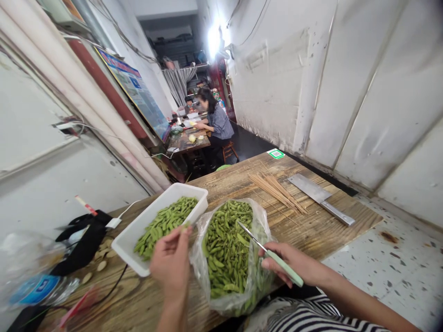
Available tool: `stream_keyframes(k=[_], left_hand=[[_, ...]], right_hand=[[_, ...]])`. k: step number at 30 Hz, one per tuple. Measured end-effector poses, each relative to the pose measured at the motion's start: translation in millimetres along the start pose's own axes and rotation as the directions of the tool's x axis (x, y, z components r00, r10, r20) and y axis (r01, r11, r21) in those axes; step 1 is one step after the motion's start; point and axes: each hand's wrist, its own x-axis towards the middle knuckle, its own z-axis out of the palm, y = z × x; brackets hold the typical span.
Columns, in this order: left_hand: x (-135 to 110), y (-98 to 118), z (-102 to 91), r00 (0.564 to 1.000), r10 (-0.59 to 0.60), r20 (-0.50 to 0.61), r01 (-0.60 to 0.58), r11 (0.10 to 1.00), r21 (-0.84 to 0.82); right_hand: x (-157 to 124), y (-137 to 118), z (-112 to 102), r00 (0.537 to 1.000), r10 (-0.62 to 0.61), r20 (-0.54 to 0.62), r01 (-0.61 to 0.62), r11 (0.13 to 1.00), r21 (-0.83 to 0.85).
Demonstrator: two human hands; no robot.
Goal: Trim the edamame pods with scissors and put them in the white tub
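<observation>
My left hand [171, 260] is raised over the near edge of a white tray [131, 240] and pinches a green bean pod at its fingertips. The tray holds a layer of green pods [166, 222]. To its right a clear plastic bag [258, 276] lies open on the wooden table [311, 230], full of green pods [226, 249]. My right hand [294, 265] is closed on pale green-handled scissors [273, 256] whose blades point up and left over the bag.
A bundle of bamboo skewers [277, 190] and a cleaver [320, 198] lie at the table's far right. A black object [83, 240], cables and a water bottle [38, 288] crowd the left end. Another person [216, 121] sits at a table further back.
</observation>
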Motion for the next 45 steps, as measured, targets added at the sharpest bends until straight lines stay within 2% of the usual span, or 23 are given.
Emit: stream_keyframes(k=[1, 3, 4, 5, 7, 9, 10, 12, 15, 18, 20, 24, 26, 30, 32, 38, 42, 45], left_hand=[[11, 1, -5.0, 0.987, 0.151, -0.047, -0.142, 0.978, 0.155], [22, 1, -7.6, 0.933, 0.350, 0.087, -0.354, 0.843, 0.405], [20, 0, -4.5, 0.907, 0.376, 0.192, -0.421, 0.777, 0.467], [14, -2, 1.3, 0.886, 0.350, 0.305, -0.461, 0.740, 0.490], [-6, -6, 18.6, 0.832, 0.210, 0.513, -0.481, 0.734, 0.480], [-29, -11, 37.5, 0.765, 0.064, 0.641, -0.451, 0.764, 0.462], [-37, -13, 45.7, 0.753, 0.017, 0.658, -0.423, 0.778, 0.464], [-47, -14, 57.5, 0.760, -0.031, 0.649, -0.363, 0.808, 0.465], [-50, -9, 64.9, 0.783, -0.050, 0.621, -0.314, 0.829, 0.463], [-49, -6, 65.8, 0.752, -0.058, 0.657, -0.309, 0.849, 0.429], [-49, -7, 65.2, 0.736, -0.059, 0.674, -0.235, 0.912, 0.337], [-46, -10, 60.7, 0.770, -0.110, 0.628, -0.014, 0.982, 0.189], [-43, -9, 56.4, 0.768, -0.158, 0.621, 0.077, 0.985, 0.156], [-40, -8, 46.1, 0.710, -0.283, 0.645, 0.350, 0.936, 0.026], [-41, -9, 41.7, 0.698, -0.315, 0.643, 0.423, 0.906, -0.016], [-45, -11, 34.5, 0.671, -0.338, 0.660, 0.496, 0.866, -0.061], [-49, -6, 32.1, 0.657, -0.316, 0.684, 0.459, 0.888, -0.030], [-53, -2, 30.3, 0.652, -0.311, 0.692, 0.412, 0.911, 0.021]], right_hand=[[0, 0, -1, 1.000, -0.009, -0.005, 0.009, 1.000, -0.002], [0, 0, -1, 1.000, -0.020, -0.010, 0.020, 1.000, 0.002], [0, 1, -1, 1.000, -0.024, -0.010, 0.024, 1.000, 0.006], [0, 2, -1, 1.000, -0.025, -0.010, 0.025, 1.000, 0.009], [0, 4, 0, 1.000, -0.025, -0.015, 0.025, 1.000, 0.010], [0, 6, 0, 0.999, -0.030, -0.024, 0.030, 1.000, 0.000], [-1, 7, 0, 0.999, -0.034, -0.028, 0.034, 0.999, -0.006], [-2, 8, -1, 0.999, -0.036, -0.031, 0.036, 0.999, -0.014], [-3, 10, -1, 0.999, -0.034, -0.039, 0.033, 0.999, -0.017], [-3, 11, 0, 0.998, -0.037, -0.044, 0.037, 0.999, -0.019], [-3, 12, 1, 0.998, -0.033, -0.046, 0.033, 0.999, -0.013], [-7, 9, -1, 0.998, -0.032, -0.055, 0.029, 0.999, -0.041], [-12, 4, -3, 0.998, -0.045, -0.047, 0.040, 0.993, -0.111], [-18, -9, -4, 0.995, -0.092, -0.022, 0.081, 0.951, -0.298], [-19, -13, -3, 0.995, -0.100, -0.027, 0.084, 0.931, -0.355], [-12, -10, 2, 0.997, -0.078, -0.019, 0.068, 0.947, -0.313], [-8, -6, 2, 0.999, -0.036, 0.004, 0.036, 0.972, -0.233], [-8, -8, 2, 0.998, -0.054, 0.009, 0.055, 0.975, -0.214]])
